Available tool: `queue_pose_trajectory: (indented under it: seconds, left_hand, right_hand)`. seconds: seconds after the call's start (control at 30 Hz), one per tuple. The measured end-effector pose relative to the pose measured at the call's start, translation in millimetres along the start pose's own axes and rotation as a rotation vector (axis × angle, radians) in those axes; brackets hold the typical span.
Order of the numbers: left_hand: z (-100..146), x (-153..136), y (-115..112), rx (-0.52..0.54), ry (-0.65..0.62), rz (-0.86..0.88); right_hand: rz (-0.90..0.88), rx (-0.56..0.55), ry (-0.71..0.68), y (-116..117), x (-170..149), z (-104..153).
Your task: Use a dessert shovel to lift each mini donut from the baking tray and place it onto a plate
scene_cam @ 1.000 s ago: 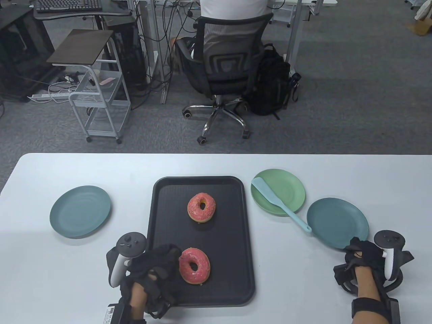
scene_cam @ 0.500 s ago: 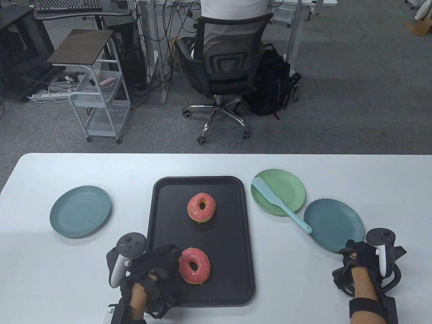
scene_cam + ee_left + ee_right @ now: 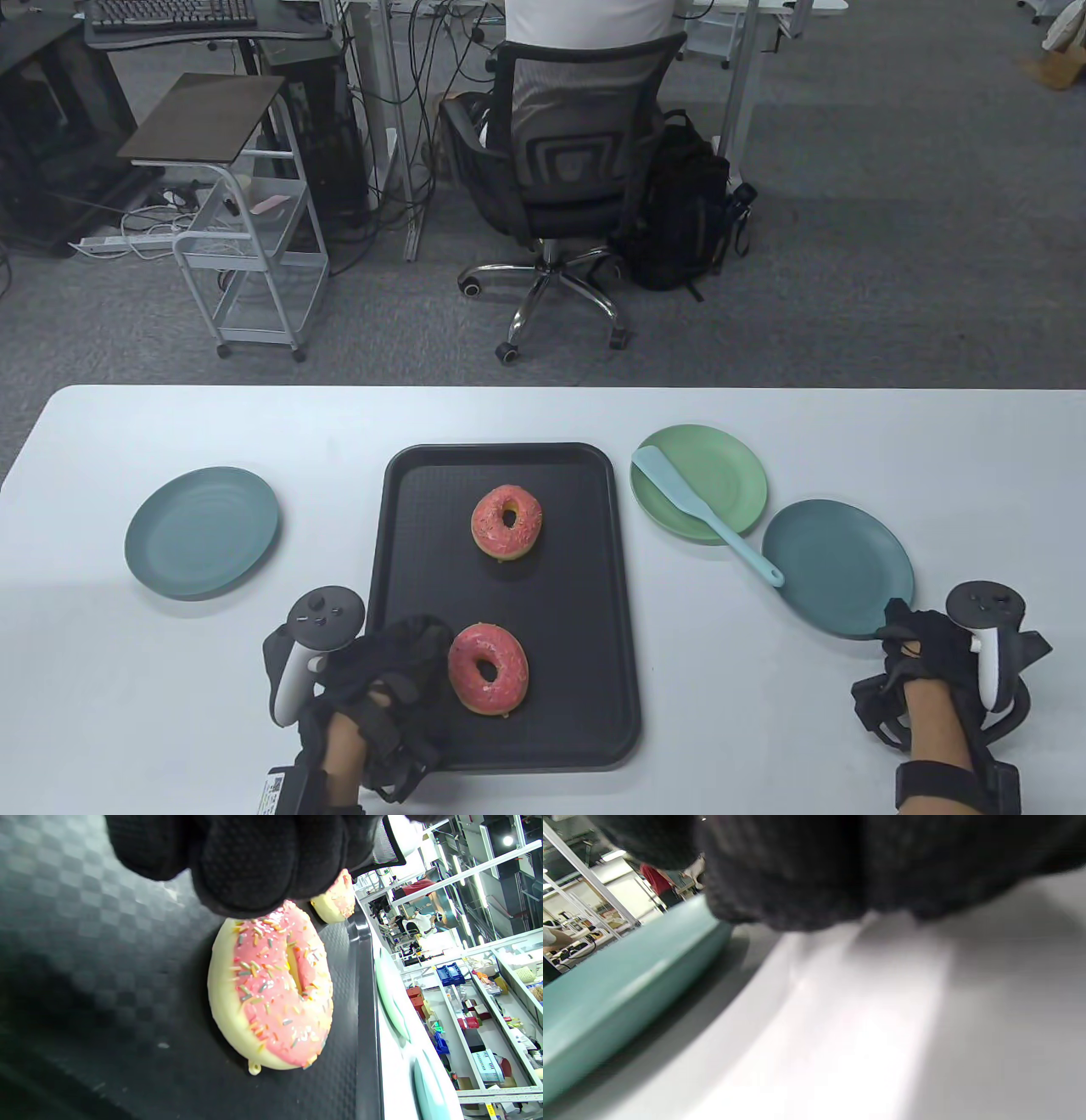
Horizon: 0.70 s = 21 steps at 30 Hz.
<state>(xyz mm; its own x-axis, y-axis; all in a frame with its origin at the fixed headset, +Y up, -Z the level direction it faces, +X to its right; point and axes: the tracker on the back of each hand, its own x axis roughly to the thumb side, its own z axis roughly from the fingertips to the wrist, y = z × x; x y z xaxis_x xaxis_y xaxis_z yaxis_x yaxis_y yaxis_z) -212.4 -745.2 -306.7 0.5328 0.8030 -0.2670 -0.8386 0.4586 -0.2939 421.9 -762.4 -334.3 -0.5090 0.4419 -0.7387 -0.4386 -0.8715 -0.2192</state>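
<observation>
**Q:** Two donuts are seen from the table view — where?

**A:** Both are laid on the black baking tray [image 3: 509, 739]: the far donut [image 3: 506, 522] mid-tray, the near donut [image 3: 489, 668] at the front left. The dessert shovel [image 3: 706, 522] is left untouched, its blade on the light green plate [image 3: 730, 471], its handle reaching toward the right teal plate [image 3: 848, 569]. A left teal plate [image 3: 202, 532] is set well apart on the white table [image 3: 127, 679]. The left hand [image 3: 382, 671] is curled just beside the near donut; the right hand [image 3: 925, 649] is rested at the right teal plate's near rim. No plate is filled yet.

**Q:** What is added by the left wrist view?

**A:** The fingertips [image 3: 254, 866] are seen bunched against the near donut's [image 3: 271, 988] top edge, touching but not wrapped round it. A soft, light, squashy body is suggested, with a small loop at its rim; it is best slid under from the side by the shovel, whose handle end should be taken.

**Q:** And the right wrist view?

**A:** Blurred dark glove [image 3: 840, 866] is shown over the table beside the teal rim [image 3: 628, 984]; nothing is seen gripped, though the curl of the fingers cannot be told
</observation>
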Motion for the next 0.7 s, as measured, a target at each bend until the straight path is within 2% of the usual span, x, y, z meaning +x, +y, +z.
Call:
queue_pose_trajectory:
  seconds: [0.1,0.2,0.3,0.43,0.6,0.7]
  left_hand:
    - [0.1,-0.6,0.8,0.006,0.001,-0.003]
    - [1.3,-1.5,1.9,0.010,0.002,-0.005]
    - [3.7,-4.4,4.0,0.034,0.010,-0.007]
    - [5.8,-9.4,7.4,0.055,0.027,-0.012]
    - [8.5,-12.5,11.8,0.085,0.025,-0.016]
    - [10.7,-10.9,12.9,0.112,0.019,-0.065]
  right_hand:
    - [0.055,-0.054,-0.097,-8.6,16.6,15.6]
    - [0.107,-0.105,-0.259,-9.0,43.9,41.4]
    - [0.196,-0.150,-0.443,-2.2,73.7,75.0]
    - [0.266,-0.147,-0.671,12.4,104.2,115.8]
    - [0.297,-0.135,-0.817,26.1,119.7,144.6]
    - [0.350,-0.130,-0.849,35.7,123.2,153.2]
